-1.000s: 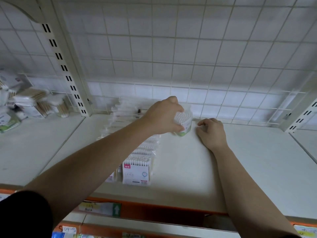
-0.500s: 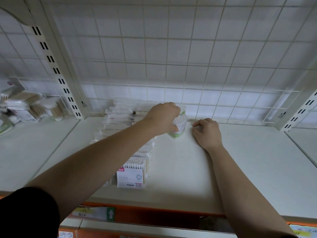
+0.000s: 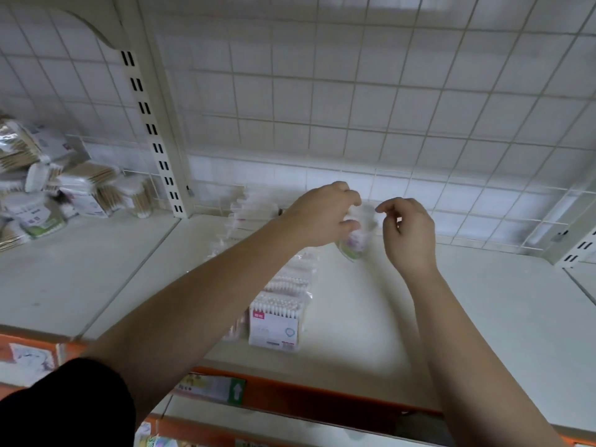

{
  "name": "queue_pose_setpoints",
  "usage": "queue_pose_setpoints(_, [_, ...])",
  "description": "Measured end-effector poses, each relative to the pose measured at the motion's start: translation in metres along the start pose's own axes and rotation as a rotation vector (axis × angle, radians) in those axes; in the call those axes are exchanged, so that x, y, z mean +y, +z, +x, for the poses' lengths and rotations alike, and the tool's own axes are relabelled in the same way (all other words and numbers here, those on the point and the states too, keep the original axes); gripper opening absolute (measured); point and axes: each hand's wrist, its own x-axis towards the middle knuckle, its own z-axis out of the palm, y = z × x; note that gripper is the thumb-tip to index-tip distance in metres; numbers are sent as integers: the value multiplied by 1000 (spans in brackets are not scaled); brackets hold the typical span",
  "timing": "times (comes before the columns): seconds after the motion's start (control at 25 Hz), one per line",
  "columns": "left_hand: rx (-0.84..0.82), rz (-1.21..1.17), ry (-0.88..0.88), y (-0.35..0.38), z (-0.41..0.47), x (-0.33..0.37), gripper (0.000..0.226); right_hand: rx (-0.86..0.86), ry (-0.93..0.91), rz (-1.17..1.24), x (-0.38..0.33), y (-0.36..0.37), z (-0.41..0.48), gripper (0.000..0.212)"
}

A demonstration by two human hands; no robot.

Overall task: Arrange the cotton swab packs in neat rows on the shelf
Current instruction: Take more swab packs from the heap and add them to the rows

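Note:
A small clear cotton swab pack (image 3: 354, 240) with a green-edged label stands near the back of the white shelf (image 3: 419, 317). My left hand (image 3: 319, 217) curls around its left side and top, thumb against the front. My right hand (image 3: 408, 233) hovers just right of the pack, lifted off the shelf, fingers loosely curled and apart, holding nothing. A row of upright swab packs (image 3: 277, 321) runs from the shelf front back toward the wire grid, partly hidden behind my left forearm. The pack in my hand is blurred.
A wire grid back panel (image 3: 354, 117) closes the shelf rear. A slotted upright post (image 3: 161, 156) separates this bay from the left bay, where a loose heap of swab packs (image 3: 58, 195) lies. An orange price rail (image 3: 306, 398) edges the shelf front.
My right hand has lifted off the shelf and its fingers have spread. My left hand has loosened around the small pack, which stands slightly nearer the back.

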Motion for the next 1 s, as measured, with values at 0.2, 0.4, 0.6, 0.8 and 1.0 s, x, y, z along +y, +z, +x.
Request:
queue_pose_setpoints(0.2, [219,-145,-92,-51,-38,-49,30,-97,-57,80,-75,9,12,24])
queue_pose_setpoints(0.4, [348,-127,-204,-79,-96,-110,29,-219,-152,122,-151,39,15,19])
queue_pose_setpoints(0.6, [426,-55,-272,-92,-158,-169,35,-318,-184,112,-225,91,13,15])
queue_pose_setpoints(0.8, [469,-4,-328,-95,-216,-228,33,-379,-184,101,-271,157,2,16])
queue_pose_setpoints(1.0, [558,43,-395,-100,-270,-281,28,-437,-206,52,-302,225,-7,18])
